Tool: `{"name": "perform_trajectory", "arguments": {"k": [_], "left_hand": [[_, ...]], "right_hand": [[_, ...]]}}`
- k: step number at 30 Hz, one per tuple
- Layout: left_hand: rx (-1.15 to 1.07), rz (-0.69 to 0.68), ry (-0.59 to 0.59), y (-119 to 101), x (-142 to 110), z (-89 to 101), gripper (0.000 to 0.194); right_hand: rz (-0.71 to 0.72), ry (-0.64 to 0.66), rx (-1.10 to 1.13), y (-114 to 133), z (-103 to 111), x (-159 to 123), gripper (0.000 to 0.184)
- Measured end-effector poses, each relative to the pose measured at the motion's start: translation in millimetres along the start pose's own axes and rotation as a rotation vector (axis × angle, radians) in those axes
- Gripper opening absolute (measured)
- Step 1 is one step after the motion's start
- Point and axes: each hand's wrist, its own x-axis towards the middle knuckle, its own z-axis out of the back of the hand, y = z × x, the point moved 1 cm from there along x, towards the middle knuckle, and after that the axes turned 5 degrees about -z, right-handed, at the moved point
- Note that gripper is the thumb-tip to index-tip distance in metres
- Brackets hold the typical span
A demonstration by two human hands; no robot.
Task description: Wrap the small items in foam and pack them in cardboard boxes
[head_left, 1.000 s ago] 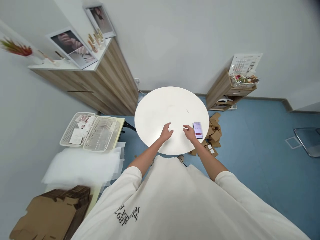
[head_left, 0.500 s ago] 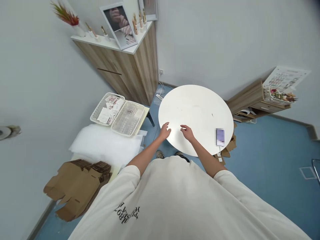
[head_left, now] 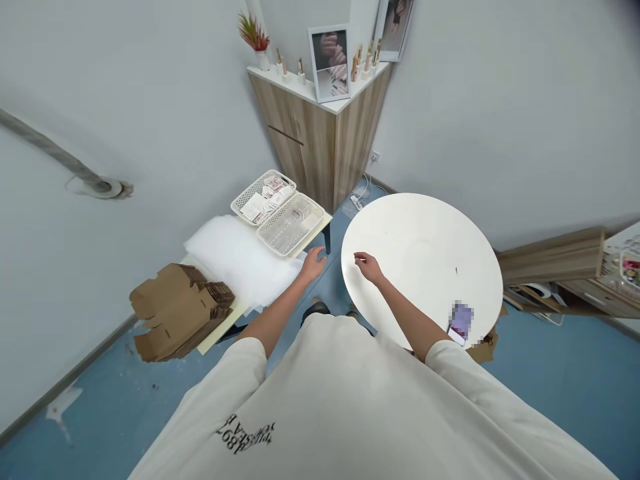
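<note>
My left hand (head_left: 313, 263) hangs over the gap between the round white table (head_left: 425, 227) and a low side table, close to a stack of white foam sheets (head_left: 235, 253). Its fingers are spread and it holds nothing. My right hand (head_left: 367, 265) hovers over the left edge of the round table with loosely curled, parted fingers, also holding nothing. A phone (head_left: 461, 321) lies near the table's front right rim, beside my right upper arm.
Two white baskets (head_left: 280, 210) with small packets sit behind the foam. A pile of flat cardboard boxes (head_left: 177, 307) lies at the left. A wooden cabinet (head_left: 320, 133) with framed pictures and bottles fills the corner. A low wooden shelf (head_left: 560, 267) stands at the right.
My view has swung left, so the round table and phone slid right. My left hand moved off the table toward the foam sheets; my right hand now sits at the table's left edge.
</note>
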Motion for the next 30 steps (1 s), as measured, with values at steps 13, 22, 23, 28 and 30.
{"name": "perform_trajectory", "arguments": {"k": [13, 22, 23, 28, 30], "left_hand": [[0.19, -0.124, -0.039, 49.8, 59.5, 72.7, 0.043], [0.318, -0.018, 0.052, 78.7, 103.5, 108.9, 0.052], [0.321, -0.019, 0.065, 79.0, 105.0, 110.3, 0.052], [0.343, -0.083, 0.121, 75.7, 110.0, 116.0, 0.055], [0.355, -0.113, 0.144, 75.2, 112.9, 117.5, 0.057]], "right_hand": [[0.076, 0.022, -0.133, 70.3, -70.4, 76.1, 0.03], [0.169, 0.025, -0.673, 135.5, -140.2, 125.7, 0.033], [0.175, 0.027, -0.737, 140.5, -146.5, 128.7, 0.033], [0.159, 0.033, -0.941, 155.3, -172.3, 144.4, 0.035], [0.14, 0.031, -0.988, 157.2, -180.0, 151.4, 0.035]]}}
